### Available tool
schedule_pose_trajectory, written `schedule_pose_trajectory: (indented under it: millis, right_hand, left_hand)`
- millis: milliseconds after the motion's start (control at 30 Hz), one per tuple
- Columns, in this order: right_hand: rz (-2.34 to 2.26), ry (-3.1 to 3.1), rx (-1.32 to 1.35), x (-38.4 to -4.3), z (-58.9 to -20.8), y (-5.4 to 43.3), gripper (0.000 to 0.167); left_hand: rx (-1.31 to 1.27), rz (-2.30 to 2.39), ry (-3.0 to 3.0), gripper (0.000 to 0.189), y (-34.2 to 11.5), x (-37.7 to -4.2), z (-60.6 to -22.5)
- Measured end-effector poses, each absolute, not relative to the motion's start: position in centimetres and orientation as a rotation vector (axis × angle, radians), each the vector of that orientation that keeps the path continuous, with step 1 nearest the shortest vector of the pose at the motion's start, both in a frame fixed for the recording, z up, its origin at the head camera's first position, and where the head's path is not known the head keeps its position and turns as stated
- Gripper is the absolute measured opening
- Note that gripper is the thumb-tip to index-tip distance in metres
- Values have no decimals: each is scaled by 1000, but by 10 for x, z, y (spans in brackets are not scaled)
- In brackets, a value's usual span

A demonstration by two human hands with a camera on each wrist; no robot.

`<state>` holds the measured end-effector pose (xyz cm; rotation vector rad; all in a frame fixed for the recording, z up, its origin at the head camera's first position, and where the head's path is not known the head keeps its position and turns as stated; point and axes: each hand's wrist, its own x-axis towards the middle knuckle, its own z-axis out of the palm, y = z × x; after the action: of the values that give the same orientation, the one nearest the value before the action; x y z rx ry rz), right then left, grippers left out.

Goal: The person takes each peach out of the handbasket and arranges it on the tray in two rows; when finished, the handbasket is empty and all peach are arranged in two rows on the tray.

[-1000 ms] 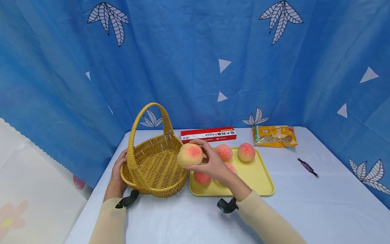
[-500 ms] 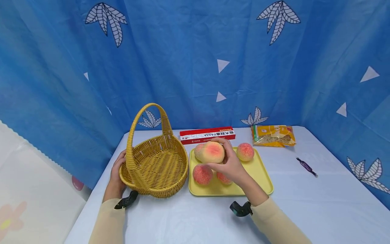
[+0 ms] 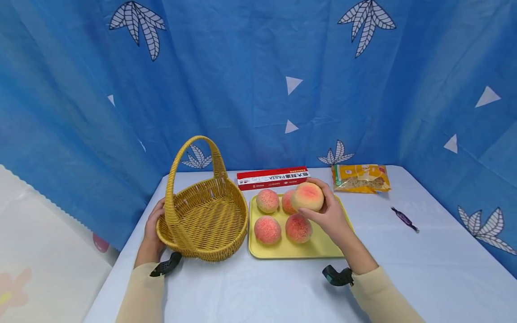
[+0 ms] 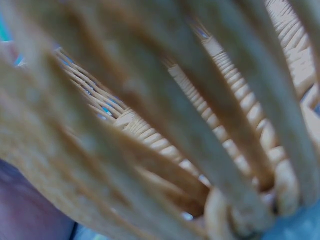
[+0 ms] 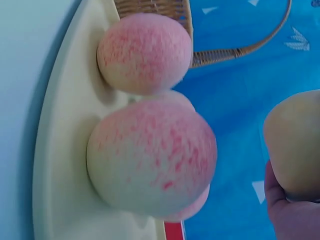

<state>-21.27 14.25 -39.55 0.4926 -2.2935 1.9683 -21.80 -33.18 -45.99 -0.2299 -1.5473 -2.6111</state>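
In the head view my right hand (image 3: 329, 213) grips a yellow peach with a red blush (image 3: 308, 196), raised over the yellow tray (image 3: 327, 246). The same held peach (image 5: 295, 145) shows at the right edge of the right wrist view, thumb against it. Several speckled pink peaches sit on the tray, among them a front-left peach (image 3: 267, 229) and a front-middle peach (image 3: 299, 228). A peach behind the held one (image 3: 287, 202) is partly covered. My left hand (image 3: 152, 229) holds the left side of a wicker basket (image 3: 210, 224); some of its fingers are hidden by the rim.
Behind the tray lies a red pasta box (image 3: 272, 178). An orange and yellow bag of pasta (image 3: 361, 178) is at the back right. A purple wrapped candy (image 3: 405, 219) lies right of the tray. The basket's tall handle (image 3: 173, 179) arches up, and a blue curtain (image 3: 250, 89) hangs behind.
My right hand has carried the yellow peach rightward from beside the basket across the tray, uncovering the tray's left peaches and covering the back-right one. The left hand and basket stay put.
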Motion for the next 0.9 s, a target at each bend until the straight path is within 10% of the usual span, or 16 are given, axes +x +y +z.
schedule_pose_trajectory:
  millis: [900]
  right_hand:
    - [1679,-2574,217,-208,-430,201,76]
  left_hand:
    - [-196,-2598,-1578,41,-332,-219,-461]
